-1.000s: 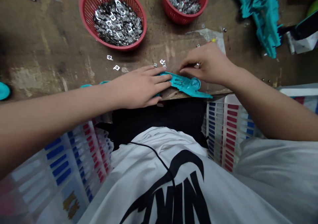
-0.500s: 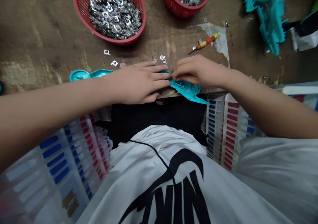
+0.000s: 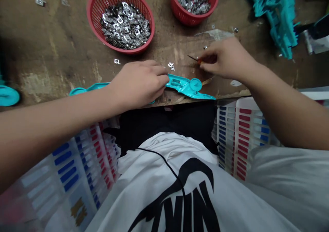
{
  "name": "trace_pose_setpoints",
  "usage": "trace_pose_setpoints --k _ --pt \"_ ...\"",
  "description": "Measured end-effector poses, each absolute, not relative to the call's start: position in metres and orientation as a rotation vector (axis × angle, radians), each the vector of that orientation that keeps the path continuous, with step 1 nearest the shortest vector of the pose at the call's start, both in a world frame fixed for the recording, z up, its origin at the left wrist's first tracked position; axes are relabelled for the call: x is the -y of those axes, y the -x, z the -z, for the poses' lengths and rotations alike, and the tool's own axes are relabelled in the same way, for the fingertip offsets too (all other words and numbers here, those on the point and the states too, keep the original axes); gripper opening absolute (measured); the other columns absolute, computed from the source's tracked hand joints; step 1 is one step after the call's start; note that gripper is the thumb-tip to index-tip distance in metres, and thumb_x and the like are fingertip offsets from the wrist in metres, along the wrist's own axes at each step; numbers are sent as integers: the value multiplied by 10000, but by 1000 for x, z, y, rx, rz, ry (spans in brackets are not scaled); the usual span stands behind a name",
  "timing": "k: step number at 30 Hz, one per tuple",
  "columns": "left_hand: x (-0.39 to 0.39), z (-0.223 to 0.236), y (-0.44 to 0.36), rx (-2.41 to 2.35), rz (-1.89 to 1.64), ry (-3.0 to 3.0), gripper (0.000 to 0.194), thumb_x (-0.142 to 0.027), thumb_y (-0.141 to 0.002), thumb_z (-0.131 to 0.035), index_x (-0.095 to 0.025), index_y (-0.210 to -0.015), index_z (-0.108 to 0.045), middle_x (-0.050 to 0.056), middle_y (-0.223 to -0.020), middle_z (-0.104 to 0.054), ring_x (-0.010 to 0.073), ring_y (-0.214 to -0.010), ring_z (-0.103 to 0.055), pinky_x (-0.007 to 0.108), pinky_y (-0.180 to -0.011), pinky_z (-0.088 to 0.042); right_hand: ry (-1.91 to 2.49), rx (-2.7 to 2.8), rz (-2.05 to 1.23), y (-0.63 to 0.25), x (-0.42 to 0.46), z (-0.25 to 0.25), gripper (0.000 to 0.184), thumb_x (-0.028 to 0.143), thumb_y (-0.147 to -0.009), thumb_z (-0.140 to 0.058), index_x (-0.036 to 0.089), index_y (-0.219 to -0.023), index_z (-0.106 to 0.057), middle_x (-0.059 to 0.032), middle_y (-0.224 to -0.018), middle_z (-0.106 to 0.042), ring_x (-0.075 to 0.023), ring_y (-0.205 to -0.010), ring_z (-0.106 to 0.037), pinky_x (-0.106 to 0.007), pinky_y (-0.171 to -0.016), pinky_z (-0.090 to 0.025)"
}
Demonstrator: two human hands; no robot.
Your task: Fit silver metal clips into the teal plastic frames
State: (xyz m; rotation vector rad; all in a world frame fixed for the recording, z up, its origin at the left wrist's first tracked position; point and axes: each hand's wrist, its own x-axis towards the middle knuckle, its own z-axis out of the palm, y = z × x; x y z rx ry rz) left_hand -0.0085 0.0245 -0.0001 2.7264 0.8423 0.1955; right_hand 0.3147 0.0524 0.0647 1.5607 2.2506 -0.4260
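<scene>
A long turquoise plastic part [image 3: 185, 85] lies along the table's front edge, its middle covered by my left hand [image 3: 141, 84]. The fingers of that hand curl over the part and hold it against the wood. Up and to the right of the part, my right hand [image 3: 223, 59] is closed on a screwdriver [image 3: 199, 61]. The screwdriver's thin dark shaft points left; most of its orange handle is hidden in the fingers. Small metal clips [image 3: 171, 66] lie just above the turquoise part, between the two hands.
Two red baskets, one at left [image 3: 120, 48] and one at right [image 3: 194, 19], hold many small metal pieces. More turquoise parts [image 3: 280, 19] lie at the right back, another [image 3: 9, 95] at far left. Plastic crates [image 3: 241, 136] stand below the table edge.
My right hand has left the turquoise part, moved up and right, and picked up the screwdriver from the table. My left hand's fingers, flat before, are now curled over the part.
</scene>
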Motion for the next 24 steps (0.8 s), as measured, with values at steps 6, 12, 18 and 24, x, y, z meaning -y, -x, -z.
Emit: trace_pose_setpoints --k 6,12,18,24 --pt "-15 -15 2 -1035 -167 -2671 457 -366 -1281 -502 -225 -1516 -867 223 -1505 -889 466 -1440 -839 603 -1061 -751 -1322 -2628 692 -299 -18 -46 413 272 -1164 -694 208 -1403 -1024 -174 -1243 -935 -357 -1076 -822 -452 -960 -560" --pt "-12 6 4 -840 -169 -2646 506 -319 -1274 -514 -268 -1630 -869 203 -1621 -873 477 -1532 -829 687 -1190 -756 -1280 -2697 627 -300 -10 -32 443 311 -1242 -610 174 -1399 -1000 -184 -1195 -887 -357 -1053 -769 -453 -932 -484" --pt "-13 5 5 -821 -143 -2662 526 -315 -1301 -503 -329 -1731 -805 164 -1675 -872 437 -1549 -851 623 -1178 -777 -1277 -2607 590 -295 -10 -38 453 281 -1225 -575 155 -1314 -1001 -206 -1236 -880 -365 -1053 -778 -475 -929 -480" --pt "-14 7 9 -844 -176 -2664 497 -347 -1332 -492 -287 -1630 -885 149 -1912 -734 437 -1608 -831 618 -1249 -770 -1315 -2704 579 -302 -10 -40 416 329 -1249 -603 213 -1324 -995 -163 -1225 -887 -340 -1060 -769 -457 -933 -529"
